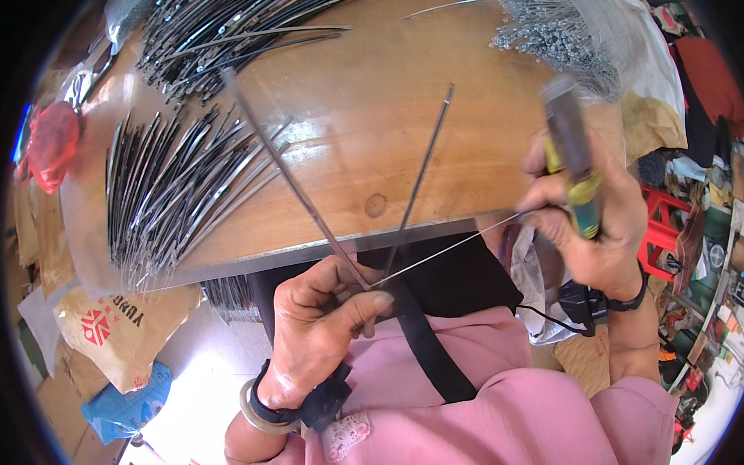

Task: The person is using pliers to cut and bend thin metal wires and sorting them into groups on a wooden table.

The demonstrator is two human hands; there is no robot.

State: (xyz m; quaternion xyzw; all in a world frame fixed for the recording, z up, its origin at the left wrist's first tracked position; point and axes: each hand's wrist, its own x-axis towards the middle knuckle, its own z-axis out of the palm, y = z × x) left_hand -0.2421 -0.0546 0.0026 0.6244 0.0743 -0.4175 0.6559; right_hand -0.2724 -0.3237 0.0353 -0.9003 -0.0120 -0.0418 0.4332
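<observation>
My left hand (316, 320) is closed in front of the table's near edge, thumb and forefinger pinching the spot where two long, thin metal strips meet. One metal strip (292, 182) slants up to the left; a darker strip (423, 173) rises to the right. From the same pinch a thin metal wire (450, 250) runs to my right hand (609, 224). That hand is closed round a hand tool (582, 188) with a yellow and green handle and a dark, blurred upper part. The wire's end at the right fingers is hard to make out.
Dark metal strips lie in a large pile (218, 45) at the back left and a smaller pile (178, 194) nearer on the wooden table (460, 160). Looped wires (558, 46) sit in clear plastic at the back right. A red stool (657, 235) stands right, a paper sack (117, 336) left.
</observation>
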